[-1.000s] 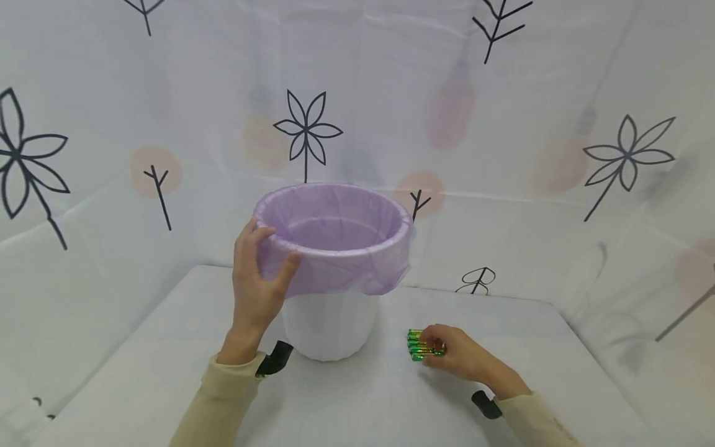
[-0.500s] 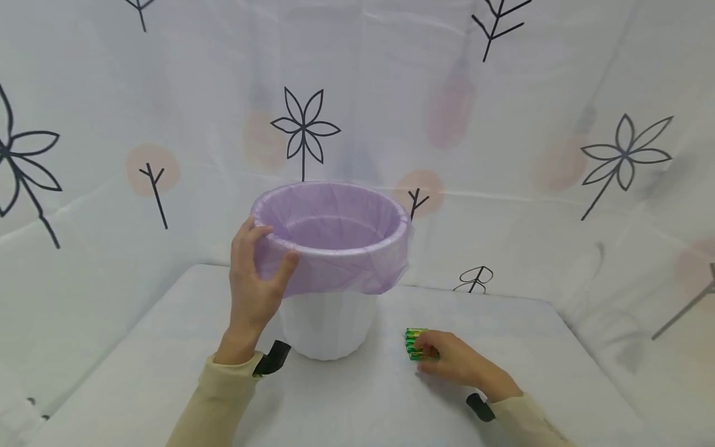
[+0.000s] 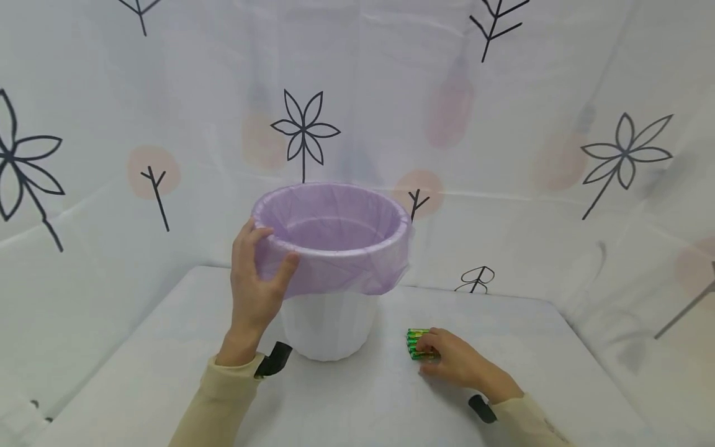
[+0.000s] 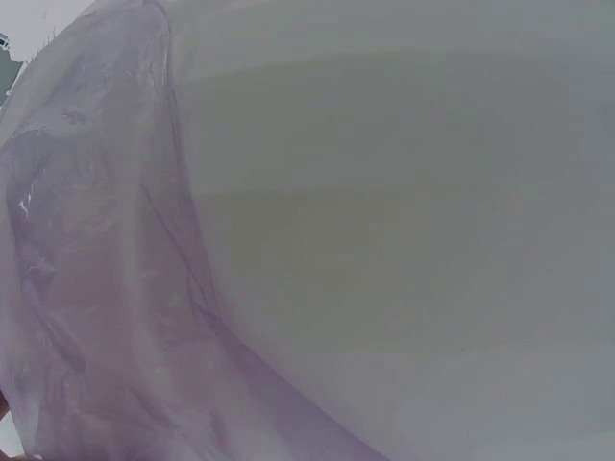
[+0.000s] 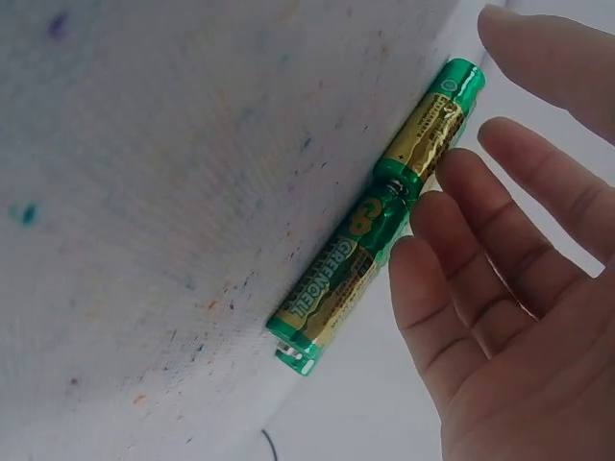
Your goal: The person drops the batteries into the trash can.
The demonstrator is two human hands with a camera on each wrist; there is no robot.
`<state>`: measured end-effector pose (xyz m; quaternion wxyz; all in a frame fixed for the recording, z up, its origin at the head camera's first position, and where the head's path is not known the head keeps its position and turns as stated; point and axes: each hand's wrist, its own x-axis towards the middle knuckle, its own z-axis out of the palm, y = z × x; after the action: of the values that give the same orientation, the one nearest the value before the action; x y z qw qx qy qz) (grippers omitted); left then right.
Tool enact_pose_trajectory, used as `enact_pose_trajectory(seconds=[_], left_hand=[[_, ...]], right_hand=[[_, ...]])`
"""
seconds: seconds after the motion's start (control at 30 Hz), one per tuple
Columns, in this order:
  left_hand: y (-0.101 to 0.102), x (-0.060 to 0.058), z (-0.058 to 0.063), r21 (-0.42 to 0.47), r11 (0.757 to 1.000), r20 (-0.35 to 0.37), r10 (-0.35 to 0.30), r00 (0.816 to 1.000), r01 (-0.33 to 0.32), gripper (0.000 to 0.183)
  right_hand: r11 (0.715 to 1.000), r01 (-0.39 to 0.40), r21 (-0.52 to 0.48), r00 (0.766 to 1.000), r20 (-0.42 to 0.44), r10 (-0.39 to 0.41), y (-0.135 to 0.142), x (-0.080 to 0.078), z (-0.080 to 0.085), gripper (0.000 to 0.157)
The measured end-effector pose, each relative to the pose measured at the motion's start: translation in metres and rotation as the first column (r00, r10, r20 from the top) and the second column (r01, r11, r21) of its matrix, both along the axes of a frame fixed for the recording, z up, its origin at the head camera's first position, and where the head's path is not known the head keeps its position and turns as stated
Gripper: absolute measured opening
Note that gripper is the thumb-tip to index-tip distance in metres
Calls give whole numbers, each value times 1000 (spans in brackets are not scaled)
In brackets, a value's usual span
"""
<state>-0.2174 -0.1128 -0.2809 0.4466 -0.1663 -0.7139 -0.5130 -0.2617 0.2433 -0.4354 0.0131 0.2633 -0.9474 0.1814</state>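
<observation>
Gripping the left side of the white bin's (image 3: 329, 326) rim with the left hand (image 3: 254, 295): fingers curl over the edge, thumb lies against the near outside, spread wide. Contact is on the purple bag (image 3: 335, 273), which lines the bin and folds down over the rim. Bin stands upright on the white table (image 3: 346, 403).

Batteries (image 3: 413, 344) lie side by side in a row on the table, right of the bin and apart from it. Right hand (image 3: 455, 360) is down at them, loosely cupped, fingers part bent, thumb apart from the fingers. Fingertips are touching or just beside the batteries; can't tell which. Right wrist view has two green-and-gold ones end to end, one lettered GREENCELL. Left wrist view is mostly bag and bin wall.

Pale sleeves (image 3: 218, 403) on both arms. Backdrop (image 3: 357, 81) is a white sheet with black line flowers and pinkish spots.
</observation>
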Motion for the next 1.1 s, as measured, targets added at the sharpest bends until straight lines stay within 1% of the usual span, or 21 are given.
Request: enact_pose_trajectory(seconds=[0.07, 0.27, 0.33, 0.47, 0.57, 0.7, 0.9, 1.0, 1.1], left_hand=[[-2, -4, -3, 3, 1000, -7, -4, 1000, 4, 48], [-11, -25, -22, -5, 1000, -18, 4, 1000, -4, 51], [-13, -28, -25, -8, 1000, -15, 3, 1000, -3, 51], [-13, -29, -26, -6, 1000, -19, -9, 1000, 9, 52], [-13, -29, -26, -6, 1000, -24, -11, 1000, 11, 52], [-13, -29, -26, -8, 1000, -32, -9, 999, 9, 53], [-14, -30, -27, -12, 1000, -27, 3, 1000, -3, 53], [-14, -30, -27, -10, 1000, -23, 2, 1000, -3, 53], [-12, -27, -25, -6, 1000, -18, 4, 1000, -4, 53]], right_hand=[[1000, 5, 10, 1000, 0, -5, 0, 0, 0, 26], [1000, 5, 25, 1000, 15, -5, -2, 0, 2, 26], [1000, 3, 27, 1000, 24, -4, -3, 1, 3, 26], [1000, -9, 19, 999, 53, 8, -3, 3, 4, 26], [1000, -22, -9, 994, 103, 23, -3, 3, 4, 26], [997, -37, -61, 983, 176, 47, -3, 2, 5, 27], [992, -67, -102, 976, 200, 87, -4, 0, 3, 26], [991, -68, -117, 975, 204, 91, -4, -1, 1, 26], [991, -56, -122, 976, 203, 80, -5, -1, 0, 26]])
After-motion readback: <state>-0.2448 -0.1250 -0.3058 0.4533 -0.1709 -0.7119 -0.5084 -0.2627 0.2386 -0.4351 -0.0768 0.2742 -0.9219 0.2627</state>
